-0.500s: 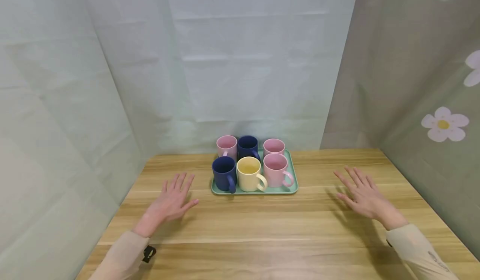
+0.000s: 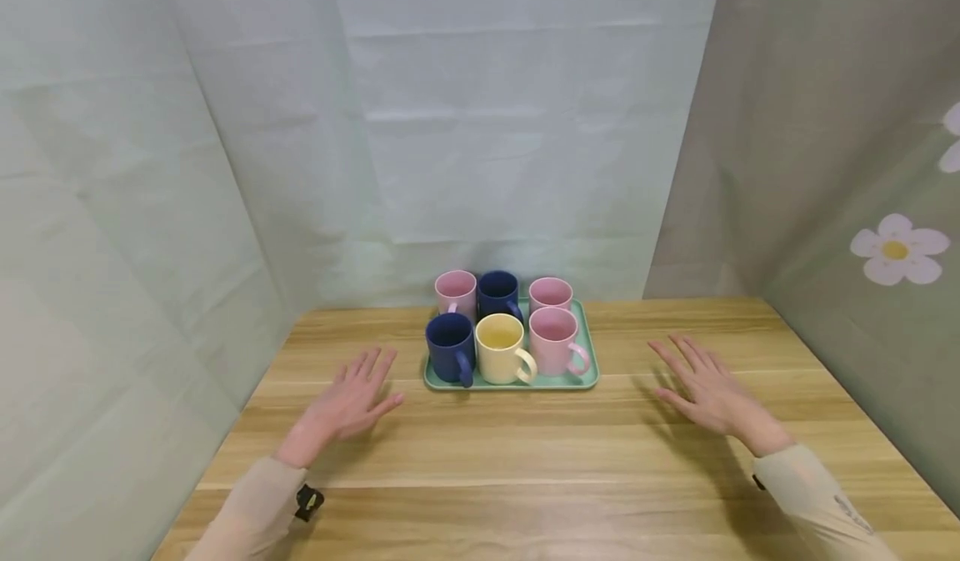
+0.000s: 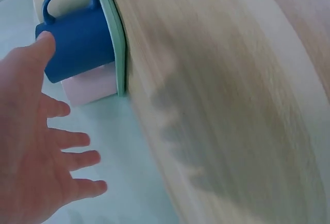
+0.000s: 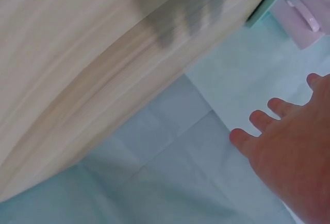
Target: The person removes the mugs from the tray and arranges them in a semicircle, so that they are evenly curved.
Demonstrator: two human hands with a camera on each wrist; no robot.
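A mint-green tray (image 2: 583,382) lies at the back middle of the table, carrying several mugs in two rows. In its front row stand a navy mug (image 2: 448,351), a cream-yellow mug (image 2: 498,353) and a pink mug (image 2: 552,344). Behind them are a pink mug (image 2: 456,286), a navy mug (image 2: 497,288) and another pink mug (image 2: 551,291). My left hand (image 2: 348,403), fingers spread and holding nothing, hovers left of the tray; the navy mug (image 3: 82,44) is nearest it in the left wrist view. My right hand (image 2: 708,394) is likewise spread and bare, well right of the tray.
The wood-grain table (image 2: 510,461) ends at the back against a pale hanging cloth (image 2: 495,144). Cloth also hangs along both sides, the right one (image 2: 810,194) printed with white flowers. A black strap piece (image 2: 308,503) shows at the left sleeve.
Both hands have moved slightly inward toward the tray, the right one more than the left. The tray and mugs stay as they were, with a tiny shift of the view.
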